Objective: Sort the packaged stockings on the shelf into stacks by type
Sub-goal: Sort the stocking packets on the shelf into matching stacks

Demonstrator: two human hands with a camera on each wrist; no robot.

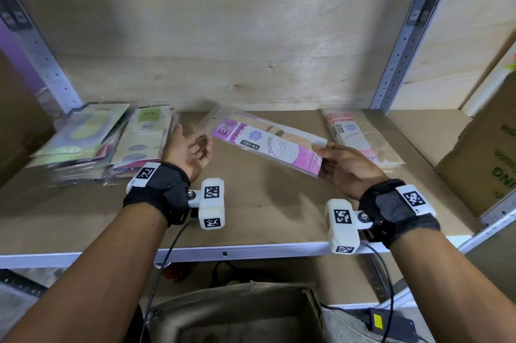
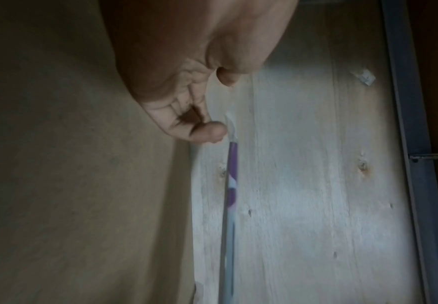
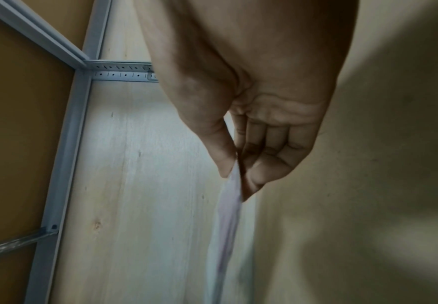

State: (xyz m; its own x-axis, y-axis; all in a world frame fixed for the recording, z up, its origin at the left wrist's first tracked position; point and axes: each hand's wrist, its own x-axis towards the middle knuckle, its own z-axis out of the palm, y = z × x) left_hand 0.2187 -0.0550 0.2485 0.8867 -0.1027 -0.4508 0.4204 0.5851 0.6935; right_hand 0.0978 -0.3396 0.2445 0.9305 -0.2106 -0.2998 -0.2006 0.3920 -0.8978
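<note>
A pink-labelled stocking pack (image 1: 265, 141) hangs above the shelf board (image 1: 251, 203) at the middle. My right hand (image 1: 339, 164) pinches its near right end between thumb and fingers; in the right wrist view the right hand (image 3: 241, 170) grips the pack (image 3: 225, 226) seen edge-on. My left hand (image 1: 192, 147) is palm up just left of the pack's far end, fingers loosely curled, holding nothing; the left hand (image 2: 202, 115) sits beside the pack's edge (image 2: 232, 185). A messy pile of green- and purple-labelled packs (image 1: 106, 141) lies at the left. A pink-labelled stack (image 1: 360, 138) lies at the right.
A cardboard box (image 1: 485, 158) stands at the right end of the shelf. Grey metal uprights (image 1: 402, 43) frame the bay, backed by a plywood wall (image 1: 223, 35). An open box (image 1: 237, 312) and cables sit below the shelf's front edge (image 1: 223, 253).
</note>
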